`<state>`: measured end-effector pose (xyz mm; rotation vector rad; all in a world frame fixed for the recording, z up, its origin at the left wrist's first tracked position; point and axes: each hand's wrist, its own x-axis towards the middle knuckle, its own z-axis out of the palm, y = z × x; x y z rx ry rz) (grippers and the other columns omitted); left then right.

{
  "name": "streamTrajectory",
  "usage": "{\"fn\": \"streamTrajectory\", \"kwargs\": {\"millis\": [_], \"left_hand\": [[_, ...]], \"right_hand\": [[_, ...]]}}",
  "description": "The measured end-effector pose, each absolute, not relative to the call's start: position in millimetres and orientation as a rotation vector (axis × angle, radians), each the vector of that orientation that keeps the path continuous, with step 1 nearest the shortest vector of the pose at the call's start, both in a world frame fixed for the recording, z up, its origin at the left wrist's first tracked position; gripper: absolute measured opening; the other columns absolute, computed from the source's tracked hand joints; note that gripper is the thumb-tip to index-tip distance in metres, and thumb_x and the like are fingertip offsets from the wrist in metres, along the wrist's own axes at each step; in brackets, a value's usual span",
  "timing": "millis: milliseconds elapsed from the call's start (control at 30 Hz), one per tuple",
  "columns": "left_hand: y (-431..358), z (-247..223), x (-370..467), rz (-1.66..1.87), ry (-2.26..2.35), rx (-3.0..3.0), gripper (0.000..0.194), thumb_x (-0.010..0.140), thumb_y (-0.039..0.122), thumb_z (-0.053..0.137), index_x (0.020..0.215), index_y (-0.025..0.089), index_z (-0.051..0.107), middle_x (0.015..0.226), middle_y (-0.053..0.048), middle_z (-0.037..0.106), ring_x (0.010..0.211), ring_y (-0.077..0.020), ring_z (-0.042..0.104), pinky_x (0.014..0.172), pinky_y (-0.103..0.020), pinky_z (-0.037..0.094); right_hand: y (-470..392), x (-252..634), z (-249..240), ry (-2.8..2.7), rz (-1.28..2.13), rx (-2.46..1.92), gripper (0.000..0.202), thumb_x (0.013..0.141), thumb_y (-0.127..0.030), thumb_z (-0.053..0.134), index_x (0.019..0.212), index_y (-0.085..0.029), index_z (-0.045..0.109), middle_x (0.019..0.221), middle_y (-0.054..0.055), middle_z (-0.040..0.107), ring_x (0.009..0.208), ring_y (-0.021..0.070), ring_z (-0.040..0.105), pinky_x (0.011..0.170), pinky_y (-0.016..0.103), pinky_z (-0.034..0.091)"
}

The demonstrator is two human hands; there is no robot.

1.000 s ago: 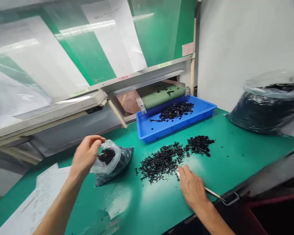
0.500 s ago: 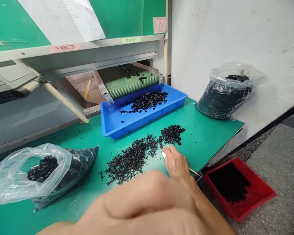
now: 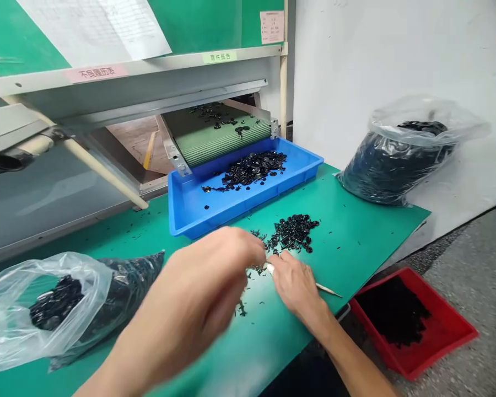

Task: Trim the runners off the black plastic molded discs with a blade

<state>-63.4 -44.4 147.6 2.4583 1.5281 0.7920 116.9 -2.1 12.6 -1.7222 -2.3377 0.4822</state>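
My right hand (image 3: 292,277) rests low over the green tabletop, closed around a thin pale stick (image 3: 329,290) whose pointed end sticks out behind it. Something small and white shows at its fingertips. My left hand (image 3: 215,275) is large in the foreground with fingers curled, its fingertips close to those of the right hand. What it may pinch is hidden. A heap of small black round parts (image 3: 295,231) lies just beyond the right hand. Thin black pieces (image 3: 256,238) lie beside that heap, mostly covered by my left hand.
A blue tray (image 3: 231,215) with black parts stands under the end of a green conveyor belt (image 3: 223,143). Clear plastic bags of black parts stand at left (image 3: 124,292) and right (image 3: 392,165). A red tray (image 3: 442,342) holding black pieces sits lower right, beyond the table edge.
My left hand has moved from the bottom foreground up and forward to the right hand's fingertips, now covering most of the thin pieces. The view has shifted slightly.
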Motion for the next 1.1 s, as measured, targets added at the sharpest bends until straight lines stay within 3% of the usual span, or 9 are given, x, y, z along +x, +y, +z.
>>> {"fn": "streamTrajectory", "kwargs": {"millis": [100, 267, 433, 667, 833, 933, 1000, 1100], "left_hand": [[-4, 96, -69, 0.565, 1.564, 2.498, 0.028, 0.091, 0.014, 0.038, 0.101, 0.023, 0.062, 0.092, -0.005, 0.069, 0.083, -0.0215, 0.062, 0.071, -0.036, 0.052], [15, 24, -94, 0.452, 1.519, 2.502, 0.036, 0.089, 0.007, 0.039, 0.11, 0.022, 0.064, 0.108, -0.007, 0.071, 0.098, -0.0251, 0.06, 0.083, -0.042, 0.049], [8, 17, -98, 0.513, 1.438, 2.495, 0.034, 0.09, 0.007, 0.042, 0.103, 0.023, 0.069, 0.113, -0.007, 0.071, 0.101, -0.0249, 0.058, 0.088, -0.043, 0.046], [5, 16, -98, 0.581, 1.384, 2.453, 0.039, 0.09, 0.005, 0.039, 0.105, 0.023, 0.069, 0.114, -0.006, 0.071, 0.096, -0.0242, 0.058, 0.086, -0.042, 0.046], [-5, 19, -102, 0.869, 1.468, 2.285, 0.034, 0.096, 0.015, 0.035, 0.114, 0.022, 0.063, 0.116, -0.009, 0.067, 0.107, -0.0228, 0.058, 0.093, -0.039, 0.045], [-18, 20, -89, 1.039, 1.583, 1.866, 0.026, 0.096, 0.029, 0.043, 0.111, 0.022, 0.064, 0.094, -0.006, 0.069, 0.084, -0.0207, 0.064, 0.078, -0.033, 0.049], [-26, 20, -74, 0.967, 1.525, 1.6, 0.028, 0.095, 0.036, 0.048, 0.113, 0.022, 0.064, 0.079, -0.003, 0.068, 0.064, -0.0179, 0.062, 0.063, -0.029, 0.048], [-31, 20, -54, 0.871, 1.342, 1.367, 0.032, 0.093, 0.04, 0.051, 0.11, 0.02, 0.069, 0.069, -0.001, 0.065, 0.057, -0.0162, 0.057, 0.056, -0.027, 0.045]], "right_hand": [[-1, 112, 12, -2.299, 0.504, -1.675, 0.025, 0.095, -0.019, 0.043, 0.106, -0.025, 0.064, 0.097, 0.004, 0.065, 0.082, 0.0171, 0.065, 0.064, 0.026, 0.039], [2, 103, 11, -2.236, 0.525, -1.622, 0.038, 0.091, -0.01, 0.047, 0.123, -0.026, 0.057, 0.101, 0.003, 0.067, 0.086, 0.0179, 0.065, 0.066, 0.026, 0.039], [4, 96, 12, -2.25, 0.518, -1.676, 0.019, 0.093, -0.013, 0.046, 0.094, -0.021, 0.063, 0.094, 0.003, 0.067, 0.082, 0.0169, 0.064, 0.065, 0.026, 0.037], [7, 83, 15, -2.268, 0.515, -1.663, 0.019, 0.09, -0.014, 0.048, 0.098, -0.021, 0.064, 0.096, 0.004, 0.066, 0.082, 0.0164, 0.062, 0.064, 0.026, 0.034], [4, 90, 18, -2.22, 0.541, -1.589, 0.025, 0.089, -0.011, 0.048, 0.101, -0.024, 0.065, 0.093, 0.001, 0.063, 0.081, 0.0144, 0.059, 0.065, 0.025, 0.033], [-5, 99, 20, -2.127, 0.578, -1.526, 0.026, 0.091, -0.012, 0.046, 0.101, -0.025, 0.067, 0.092, 0.0, 0.063, 0.081, 0.014, 0.059, 0.068, 0.024, 0.035], [-13, 102, 21, -2.079, 0.597, -1.484, 0.025, 0.091, -0.012, 0.046, 0.098, -0.025, 0.067, 0.09, 0.0, 0.062, 0.08, 0.0138, 0.058, 0.069, 0.024, 0.037], [-24, 105, 20, -2.032, 0.604, -1.456, 0.026, 0.09, -0.011, 0.046, 0.093, -0.025, 0.067, 0.085, -0.001, 0.06, 0.075, 0.0134, 0.057, 0.069, 0.025, 0.039]]}}
